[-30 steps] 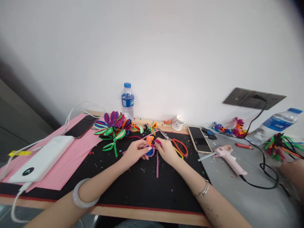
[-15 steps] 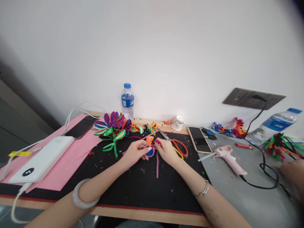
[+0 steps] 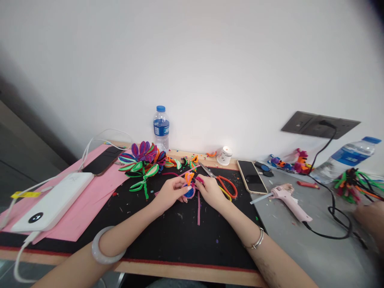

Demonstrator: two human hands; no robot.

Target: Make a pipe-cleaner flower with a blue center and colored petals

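Observation:
Between my hands, over the black mat (image 3: 168, 236), is a small pipe-cleaner piece (image 3: 189, 192) with a blue-purple coil and an orange loop on top. My left hand (image 3: 173, 193) pinches its left side between thumb and fingers. My right hand (image 3: 209, 189) is closed at its right side on a dark pink pipe cleaner (image 3: 199, 179); the fingertips are partly hidden. A pink strip (image 3: 198, 210) lies on the mat just below. Behind my right hand rest scissors (image 3: 210, 172) and orange and yellow pipe cleaners (image 3: 229, 185).
Left of centre lie pipe-cleaner flowers (image 3: 144, 160) before a water bottle (image 3: 161, 128). A power bank (image 3: 54, 202) sits on pink sheets (image 3: 72, 224). Rightward are a paper cup (image 3: 225, 156), a phone (image 3: 252, 177), a glue gun (image 3: 292, 204) with its cord, and another person's hand (image 3: 370, 218).
Almost nothing differs. My hands keep their hold on the pipe-cleaner piece in the same spot, and the other person's hand at the far right has barely shifted.

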